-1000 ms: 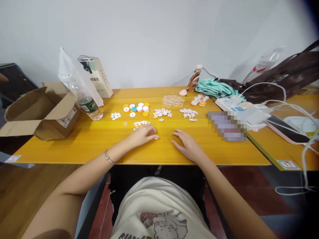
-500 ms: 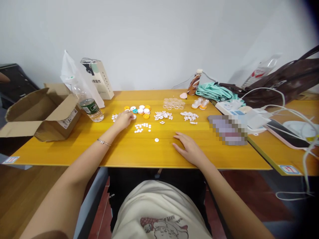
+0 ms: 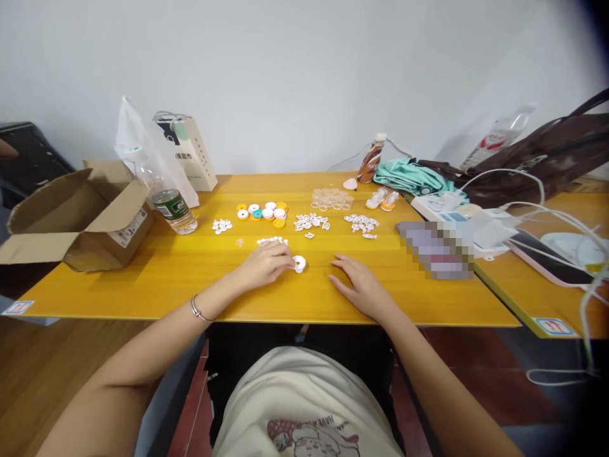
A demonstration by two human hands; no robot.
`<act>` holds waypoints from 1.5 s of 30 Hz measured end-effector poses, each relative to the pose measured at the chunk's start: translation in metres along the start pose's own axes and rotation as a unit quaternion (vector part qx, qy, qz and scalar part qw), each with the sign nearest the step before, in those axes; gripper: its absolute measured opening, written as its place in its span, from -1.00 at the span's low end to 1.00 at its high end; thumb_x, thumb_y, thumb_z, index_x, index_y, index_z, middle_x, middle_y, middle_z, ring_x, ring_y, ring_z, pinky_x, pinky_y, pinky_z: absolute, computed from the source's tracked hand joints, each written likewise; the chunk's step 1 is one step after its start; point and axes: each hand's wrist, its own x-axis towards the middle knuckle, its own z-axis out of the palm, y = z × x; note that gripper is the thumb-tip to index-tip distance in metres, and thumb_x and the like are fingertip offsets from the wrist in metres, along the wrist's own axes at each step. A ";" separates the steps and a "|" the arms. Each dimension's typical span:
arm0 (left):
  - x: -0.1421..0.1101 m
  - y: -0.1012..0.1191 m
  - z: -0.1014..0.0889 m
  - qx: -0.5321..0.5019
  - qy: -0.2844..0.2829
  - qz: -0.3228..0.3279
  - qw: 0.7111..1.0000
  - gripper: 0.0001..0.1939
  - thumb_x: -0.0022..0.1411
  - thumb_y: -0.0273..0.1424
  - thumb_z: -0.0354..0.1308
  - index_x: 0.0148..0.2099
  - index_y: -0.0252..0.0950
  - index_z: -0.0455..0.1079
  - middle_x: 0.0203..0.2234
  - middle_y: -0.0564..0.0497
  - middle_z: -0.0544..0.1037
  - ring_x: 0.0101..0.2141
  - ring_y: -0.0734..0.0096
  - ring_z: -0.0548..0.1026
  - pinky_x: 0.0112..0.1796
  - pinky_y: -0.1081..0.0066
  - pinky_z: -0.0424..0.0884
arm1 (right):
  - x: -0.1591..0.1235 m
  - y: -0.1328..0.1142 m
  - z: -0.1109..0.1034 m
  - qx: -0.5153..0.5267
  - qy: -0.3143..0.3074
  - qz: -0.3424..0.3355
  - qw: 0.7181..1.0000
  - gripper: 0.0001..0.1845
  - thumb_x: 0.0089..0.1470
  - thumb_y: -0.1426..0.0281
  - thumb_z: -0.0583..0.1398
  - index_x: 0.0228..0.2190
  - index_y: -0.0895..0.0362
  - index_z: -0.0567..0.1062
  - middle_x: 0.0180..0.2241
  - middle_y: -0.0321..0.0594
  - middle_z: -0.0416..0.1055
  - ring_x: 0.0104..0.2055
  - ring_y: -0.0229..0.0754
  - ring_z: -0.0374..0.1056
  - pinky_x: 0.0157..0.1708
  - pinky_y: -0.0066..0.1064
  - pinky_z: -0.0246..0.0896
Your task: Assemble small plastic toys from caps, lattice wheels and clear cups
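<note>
Between the fingertips of my left hand (image 3: 267,263) is a white plastic ring (image 3: 299,261), held over the small white disc, which is mostly hidden under it. My right hand (image 3: 358,284) lies on the table with fingers stretched out and nothing in it. Beyond my left hand sit a row of small white discs (image 3: 273,240), partly covered by the hand, and a cluster of orange, white and teal round pieces (image 3: 257,214). Small white pieces (image 3: 222,225) lie further left. White cut-out parts (image 3: 311,221) and more white parts (image 3: 362,223) lie in two groups. Behind them stand clear round cups (image 3: 332,199).
An open cardboard box (image 3: 104,222) and a water bottle (image 3: 175,209) stand left, near a paper bag (image 3: 195,152). A brown drink bottle (image 3: 372,158), teal cloth (image 3: 412,176), power strip (image 3: 440,212) with white cables and a pixelated flat item (image 3: 435,249) are right.
My left hand has come from the coloured round pieces towards me and to the right, bringing a white ring to the lone white disc. My right hand stays put.
</note>
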 end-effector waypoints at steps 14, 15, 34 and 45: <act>-0.021 -0.032 -0.045 -0.039 0.106 -0.174 0.978 -0.79 0.23 -0.32 -0.01 -0.24 -0.26 0.43 -0.32 -0.05 0.50 -0.25 0.35 0.42 -0.18 0.35 0.28 | 0.000 0.001 0.000 0.012 0.009 -0.007 1.000 -0.63 0.10 0.23 0.04 -0.09 0.11 0.36 0.05 -0.02 0.27 0.10 0.02 0.20 0.05 -0.04 0.14; -0.028 -0.043 -0.052 -0.039 0.116 -0.220 0.968 -0.78 0.22 -0.32 -0.01 -0.24 -0.27 0.43 -0.31 -0.05 0.50 -0.25 0.34 0.43 -0.18 0.36 0.29 | 0.000 0.001 0.000 0.010 0.007 -0.006 1.000 -0.63 0.10 0.23 0.04 -0.09 0.11 0.36 0.05 -0.02 0.27 0.10 0.02 0.20 0.05 -0.04 0.14; -0.069 -0.103 -0.039 -0.049 -0.007 -0.323 0.945 -0.79 0.10 -0.28 0.05 -0.34 -0.29 0.42 -0.38 -0.06 0.53 -0.35 0.32 0.47 -0.26 0.35 0.37 | 0.000 0.001 0.000 0.012 0.009 -0.004 1.000 -0.62 0.10 0.22 0.04 -0.09 0.12 0.36 0.03 -0.01 0.29 0.09 0.02 0.21 0.05 -0.04 0.14; -0.055 -0.077 -0.041 0.068 0.011 -0.277 0.958 -0.86 0.15 -0.39 -0.02 -0.32 -0.30 0.33 -0.37 -0.10 0.42 -0.28 0.24 0.38 -0.20 0.29 0.28 | 0.017 -0.021 0.006 0.053 0.002 0.032 0.998 -0.65 0.06 0.23 0.09 -0.15 0.16 0.39 0.01 0.00 0.31 0.08 0.01 0.22 0.06 -0.06 0.11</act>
